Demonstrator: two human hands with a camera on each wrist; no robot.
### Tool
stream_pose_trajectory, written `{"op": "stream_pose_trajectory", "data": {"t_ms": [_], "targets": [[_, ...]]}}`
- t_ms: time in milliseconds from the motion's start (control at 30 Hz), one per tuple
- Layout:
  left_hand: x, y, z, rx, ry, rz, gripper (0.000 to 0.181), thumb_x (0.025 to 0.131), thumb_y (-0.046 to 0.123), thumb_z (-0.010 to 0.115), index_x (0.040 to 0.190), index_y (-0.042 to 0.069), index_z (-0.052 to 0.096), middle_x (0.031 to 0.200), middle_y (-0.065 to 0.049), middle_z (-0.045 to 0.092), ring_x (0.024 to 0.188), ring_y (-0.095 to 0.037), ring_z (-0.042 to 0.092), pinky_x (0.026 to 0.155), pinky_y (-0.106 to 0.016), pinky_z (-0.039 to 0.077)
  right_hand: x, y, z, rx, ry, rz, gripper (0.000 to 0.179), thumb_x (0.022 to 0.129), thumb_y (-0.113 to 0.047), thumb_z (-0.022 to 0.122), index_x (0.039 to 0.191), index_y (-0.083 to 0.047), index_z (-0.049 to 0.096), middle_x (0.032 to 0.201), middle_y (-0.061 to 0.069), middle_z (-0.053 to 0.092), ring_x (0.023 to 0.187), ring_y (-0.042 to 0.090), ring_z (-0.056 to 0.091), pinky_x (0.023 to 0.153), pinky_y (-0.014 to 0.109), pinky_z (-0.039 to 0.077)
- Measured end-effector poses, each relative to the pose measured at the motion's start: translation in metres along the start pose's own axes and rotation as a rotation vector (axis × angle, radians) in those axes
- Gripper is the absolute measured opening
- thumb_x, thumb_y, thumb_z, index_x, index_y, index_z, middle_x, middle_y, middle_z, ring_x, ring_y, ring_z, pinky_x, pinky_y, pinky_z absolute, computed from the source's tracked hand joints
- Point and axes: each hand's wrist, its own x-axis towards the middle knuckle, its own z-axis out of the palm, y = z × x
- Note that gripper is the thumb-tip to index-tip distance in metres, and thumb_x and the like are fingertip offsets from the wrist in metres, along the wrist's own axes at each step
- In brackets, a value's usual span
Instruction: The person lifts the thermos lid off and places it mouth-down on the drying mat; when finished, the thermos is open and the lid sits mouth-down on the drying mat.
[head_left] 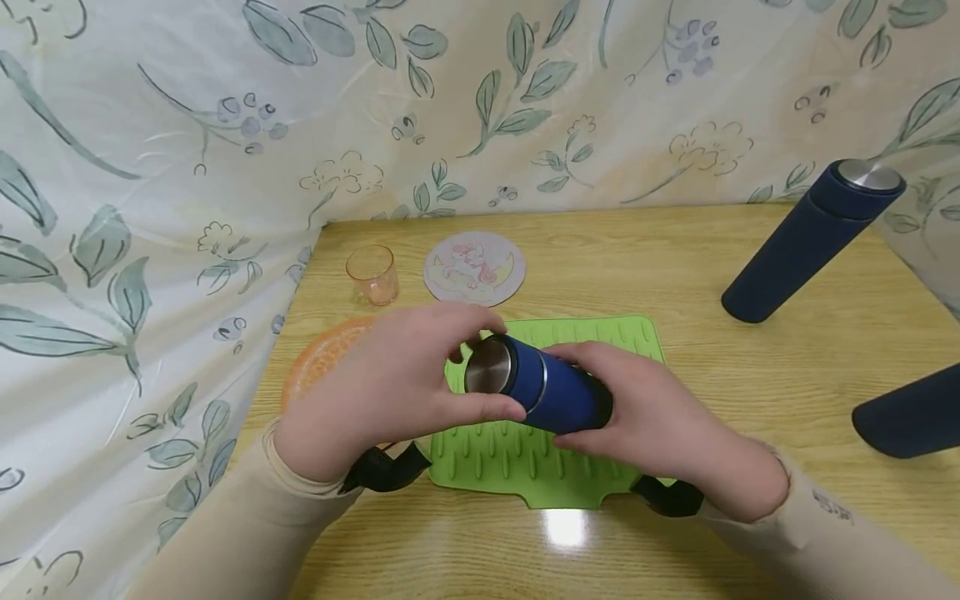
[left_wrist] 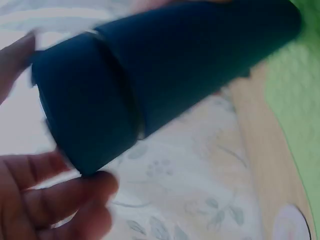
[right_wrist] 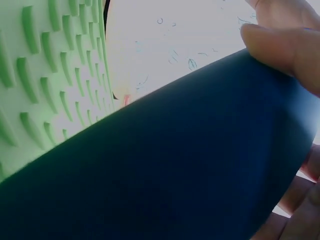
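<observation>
A dark blue thermos flask [head_left: 558, 387] with a steel-topped cap [head_left: 491, 367] is tilted over the green ribbed mat [head_left: 487, 462], cap toward the left. My right hand [head_left: 637, 400] grips its body, thumb on the near side and fingers round the far side. At the other end, my left hand [head_left: 405, 367] holds the cap between thumb and fingers. The left wrist view shows fingertips [left_wrist: 102, 185] at the edge of the cap [left_wrist: 85, 107], with a pale ring between cap and body. The right wrist view is largely filled by the flask's body [right_wrist: 165, 150].
Two more dark blue flasks [head_left: 813, 242] [head_left: 911, 412] stand on the wooden table [head_left: 622, 258] at the right. Behind the mat lie a round unicorn coaster [head_left: 475, 268] and a small orange-tinted glass [head_left: 373, 275]. An orange-slice mat [head_left: 322, 358] is partly behind my left hand.
</observation>
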Motion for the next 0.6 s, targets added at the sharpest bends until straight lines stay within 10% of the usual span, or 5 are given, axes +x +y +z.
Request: {"op": "stream_pose_trajectory", "data": {"t_ms": [133,267,400,600], "targets": [[-0.002,0.001,0.002,0.099,0.023,-0.067,0.07,0.085,0.065,0.089,0.129,0.014,0.072,0.102,0.003,0.077,0.086,-0.015,0.071,0.074,-0.035,0.061,0.001,0.0,0.003,-0.018,-0.006,-0.01,0.089,0.072,-0.026,0.106,0.15,-0.022,0.065,0.135,-0.004,0.074,0.115,0.02,0.072,0.097,0.051,0.061],[-0.008,-0.006,-0.002,0.009,0.005,0.124,0.079,0.082,0.042,0.099,0.149,0.013,0.067,0.152,-0.005,0.068,0.14,-0.024,0.065,0.113,-0.045,0.057,0.001,0.001,0.004,-0.022,0.003,-0.016,0.089,0.072,-0.027,0.106,0.15,-0.019,0.065,0.135,0.0,0.075,0.115,0.024,0.073,0.096,0.053,0.062],[-0.012,-0.013,-0.003,-0.077,-0.076,0.299,0.073,0.084,0.006,0.096,0.151,0.015,0.069,0.169,-0.01,0.053,0.159,-0.029,0.049,0.121,-0.046,0.052,0.001,0.003,0.005,-0.017,0.0,-0.01,0.089,0.072,-0.027,0.106,0.15,-0.018,0.064,0.138,0.001,0.074,0.118,0.026,0.073,0.098,0.055,0.062],[-0.013,-0.015,0.002,-0.192,-0.109,0.174,0.067,0.087,-0.001,0.09,0.148,0.016,0.07,0.162,-0.008,0.059,0.144,-0.024,0.063,0.103,-0.036,0.063,0.0,0.004,0.007,-0.006,0.02,0.005,0.089,0.071,-0.026,0.107,0.149,-0.018,0.065,0.137,0.0,0.074,0.117,0.025,0.073,0.097,0.053,0.062]]}}
